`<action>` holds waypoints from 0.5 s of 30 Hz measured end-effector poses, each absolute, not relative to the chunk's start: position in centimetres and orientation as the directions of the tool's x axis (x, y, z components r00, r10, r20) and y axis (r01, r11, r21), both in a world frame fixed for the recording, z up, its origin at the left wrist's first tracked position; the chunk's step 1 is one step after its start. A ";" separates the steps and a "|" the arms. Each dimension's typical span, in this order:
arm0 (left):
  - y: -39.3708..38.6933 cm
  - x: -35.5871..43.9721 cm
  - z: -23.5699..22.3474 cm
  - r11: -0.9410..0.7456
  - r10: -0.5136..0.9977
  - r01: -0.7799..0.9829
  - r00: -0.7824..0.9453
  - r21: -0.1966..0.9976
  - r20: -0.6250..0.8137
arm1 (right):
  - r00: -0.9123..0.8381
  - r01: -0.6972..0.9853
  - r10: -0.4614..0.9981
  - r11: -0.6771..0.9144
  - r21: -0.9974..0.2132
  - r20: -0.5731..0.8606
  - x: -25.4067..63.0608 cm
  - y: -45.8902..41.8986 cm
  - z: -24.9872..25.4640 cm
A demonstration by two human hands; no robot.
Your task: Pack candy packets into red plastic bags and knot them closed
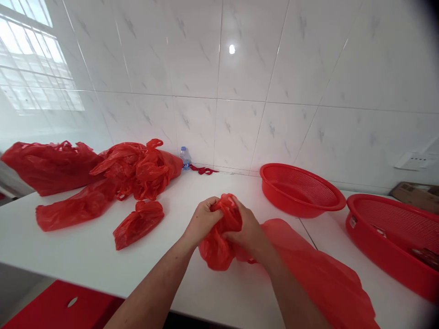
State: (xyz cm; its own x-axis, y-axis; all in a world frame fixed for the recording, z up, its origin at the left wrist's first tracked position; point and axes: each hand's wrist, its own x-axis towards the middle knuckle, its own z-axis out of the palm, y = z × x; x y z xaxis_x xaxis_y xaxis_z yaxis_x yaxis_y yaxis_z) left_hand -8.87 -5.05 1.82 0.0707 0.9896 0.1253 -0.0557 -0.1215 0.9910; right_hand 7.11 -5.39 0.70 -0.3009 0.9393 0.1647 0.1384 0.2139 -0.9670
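Note:
Between my two hands is a crumpled red plastic bag (219, 251), held above the white table. My left hand (204, 217) grips its upper left side with curled fingers. On the other side, my right hand (245, 228) closes around the bunched plastic, thumb toward the middle. Whether anything is inside the bag cannot be seen. A large red plastic sheet or bag (315, 278) lies flat under and beside my right forearm. To the left rests a small folded red bag (139, 224), apart from my hands.
Red plastic bags (137, 164) are heaped at the back left, near a water bottle (185, 159) and a dark red strip (203, 170). Two red baskets, a round one (291, 201) and a larger one (384, 246), stand right. A red stool (65, 306) is below the table (85, 246).

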 end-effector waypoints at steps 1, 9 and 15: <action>-5.3 -8.9 1.8 -0.066 0.988 -0.132 0.132 0.989 0.084 | -0.277 0.164 0.947 0.214 -0.963 0.164 6.9 -5.4 0.4; -5.7 -11.1 -1.3 0.128 0.988 -0.517 0.137 0.846 -0.066 | 0.028 -0.451 0.999 0.039 -0.892 0.029 8.6 -5.7 -1.1; -5.3 -13.0 -3.4 0.085 0.996 -0.461 0.031 0.883 -0.080 | -0.063 -0.808 0.995 -0.009 -0.589 0.071 10.2 -4.3 -1.4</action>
State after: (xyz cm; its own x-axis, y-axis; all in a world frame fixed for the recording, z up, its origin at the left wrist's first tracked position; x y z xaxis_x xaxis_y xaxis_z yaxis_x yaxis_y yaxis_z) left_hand -12.96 -5.33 -3.39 0.0307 0.9964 -0.0795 -0.4612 0.0847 0.8832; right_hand 10.18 -4.33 -1.37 -0.0632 0.9955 0.0707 -0.8079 -0.0094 -0.5892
